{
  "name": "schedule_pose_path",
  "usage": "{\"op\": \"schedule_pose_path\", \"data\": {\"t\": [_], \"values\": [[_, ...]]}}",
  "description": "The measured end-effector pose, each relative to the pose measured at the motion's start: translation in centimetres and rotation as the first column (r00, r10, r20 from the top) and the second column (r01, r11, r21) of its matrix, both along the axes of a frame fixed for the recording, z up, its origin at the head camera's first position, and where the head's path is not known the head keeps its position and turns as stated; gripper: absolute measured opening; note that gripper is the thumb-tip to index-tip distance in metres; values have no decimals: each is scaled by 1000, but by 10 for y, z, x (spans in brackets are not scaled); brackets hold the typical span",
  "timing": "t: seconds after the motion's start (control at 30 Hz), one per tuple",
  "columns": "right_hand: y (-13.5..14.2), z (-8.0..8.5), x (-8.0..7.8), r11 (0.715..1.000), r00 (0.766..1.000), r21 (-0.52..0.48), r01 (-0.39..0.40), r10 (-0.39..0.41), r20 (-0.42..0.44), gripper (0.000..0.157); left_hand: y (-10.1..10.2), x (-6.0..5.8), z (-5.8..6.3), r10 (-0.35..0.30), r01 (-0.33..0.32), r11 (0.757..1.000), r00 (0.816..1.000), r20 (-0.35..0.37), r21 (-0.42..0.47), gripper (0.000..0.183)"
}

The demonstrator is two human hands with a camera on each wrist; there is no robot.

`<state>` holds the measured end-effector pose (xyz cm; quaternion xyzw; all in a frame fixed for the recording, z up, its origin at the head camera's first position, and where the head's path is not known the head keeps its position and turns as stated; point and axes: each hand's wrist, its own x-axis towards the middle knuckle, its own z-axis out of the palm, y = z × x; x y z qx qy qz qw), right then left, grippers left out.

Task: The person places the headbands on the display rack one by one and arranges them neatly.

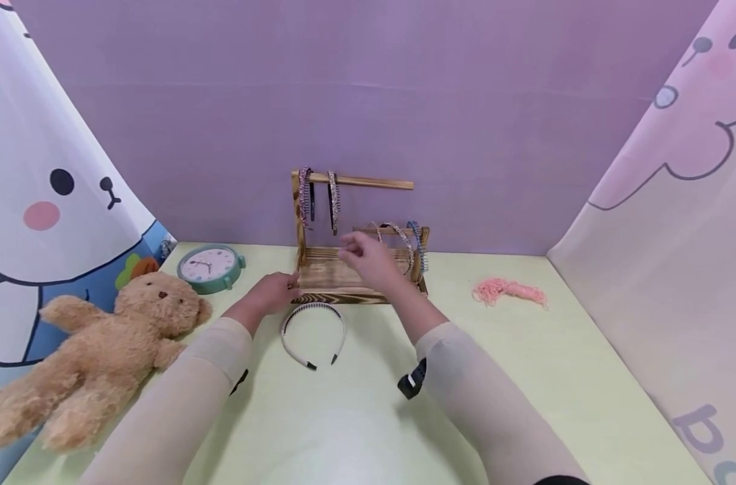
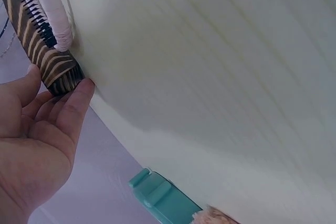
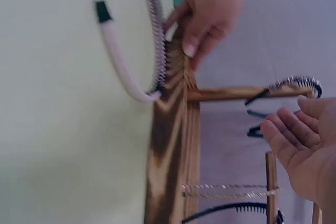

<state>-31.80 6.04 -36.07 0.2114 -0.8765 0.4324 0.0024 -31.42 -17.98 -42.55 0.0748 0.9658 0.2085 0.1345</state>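
My left hand grips the front left corner of a wooden headband rack, thumb on one side and fingers on the other. In front of the rack, my right hand is raised with loosely bent fingers and holds nothing. It is just below a glittery headband on the upper bar. A pink beaded headband hangs left of that one. The lower bar on the right carries several more, including a blue headband. A pale pink toothed headband lies on the table before the rack.
A green-rimmed round clock lies left of the rack, with a brown teddy bear nearer me. To the right is a bundle of pink yarn. A purple backdrop stands right behind the rack, and printed curtains flank the table.
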Motion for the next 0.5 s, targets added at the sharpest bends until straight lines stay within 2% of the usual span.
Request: {"op": "schedule_pose_path", "data": {"t": [0.13, 0.3, 0.5], "values": [[-7, -16, 18, 992, 997, 102, -79, 77, 24, 36, 0, 1, 0, -5, 5, 1000, 1000, -4, -8, 59], [-18, -33, 38, 970, 982, 162, -179, 168, 84, 37, 1, 2, 2, -3, 3, 1000, 1000, -5, -10, 58], [-32, -48, 57, 931, 969, 274, -241, 212, 129, 38, 0, 1, 2, -27, 27, 999, 999, -31, -28, 56]]}}
